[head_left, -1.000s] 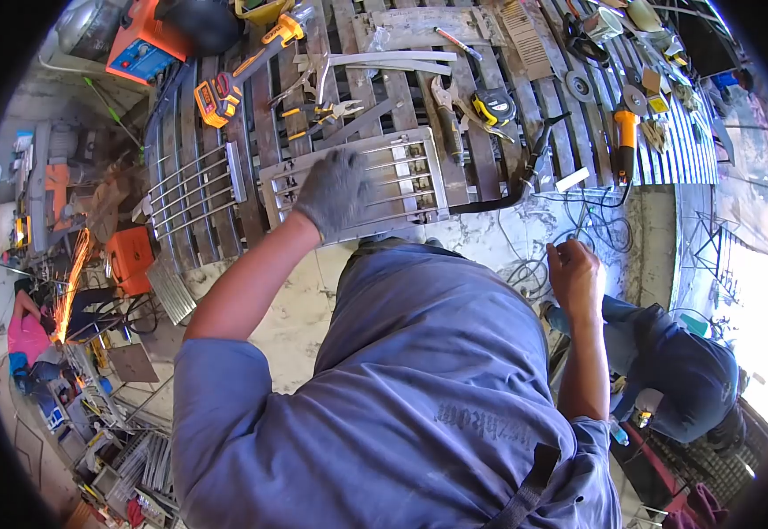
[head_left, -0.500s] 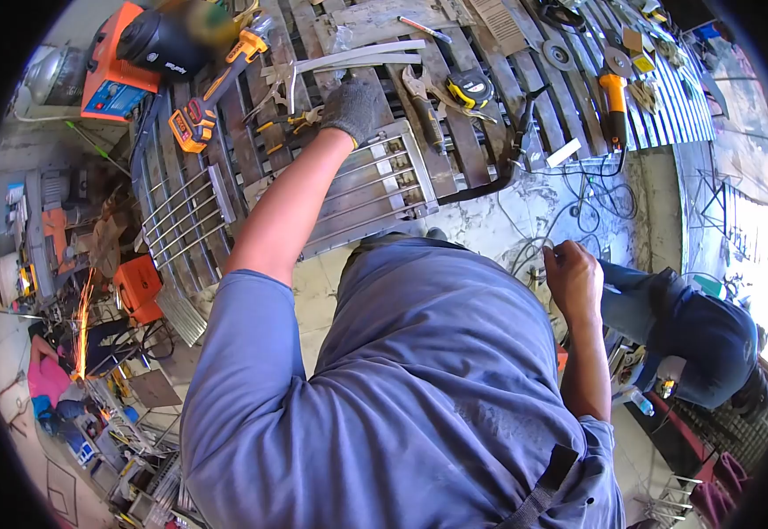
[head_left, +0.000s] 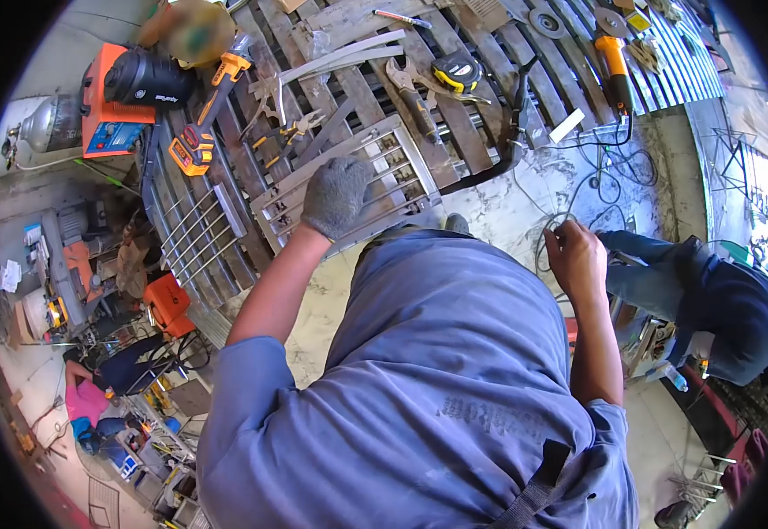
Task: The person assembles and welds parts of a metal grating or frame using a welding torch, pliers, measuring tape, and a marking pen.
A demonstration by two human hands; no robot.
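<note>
My left hand (head_left: pixel 336 197), in a dark grey knit glove, is closed over a metal grille (head_left: pixel 425 181) with parallel bars, on the slatted metal bench (head_left: pixel 485 132). Its fingers curl under, hiding whatever they may hold. Just beyond it lie pliers with yellow-and-black handles (head_left: pixel 287 134) and several pale metal strips (head_left: pixel 340 62). Locking pliers (head_left: pixel 415 101) and a yellow-and-black tape measure (head_left: pixel 457 70) rest farther right. Bare, my right hand (head_left: pixel 575 257) is raised beside my body, away from the bench, with fingers curled together; what is between them cannot be made out.
A cordless yellow-and-black power tool (head_left: pixel 212 110) and an orange machine (head_left: pixel 106 106) are at left. An angle grinder (head_left: pixel 615 75) lies at right, near loose cables (head_left: pixel 609 181). One co-worker (head_left: pixel 719 304) bends over at right; another person (head_left: pixel 89 401) is at lower left.
My left hand has drawn back from the strips and pliers to above the grille. My right hand stays raised with curled fingers. The view has shifted slightly, and the sparks at left are gone.
</note>
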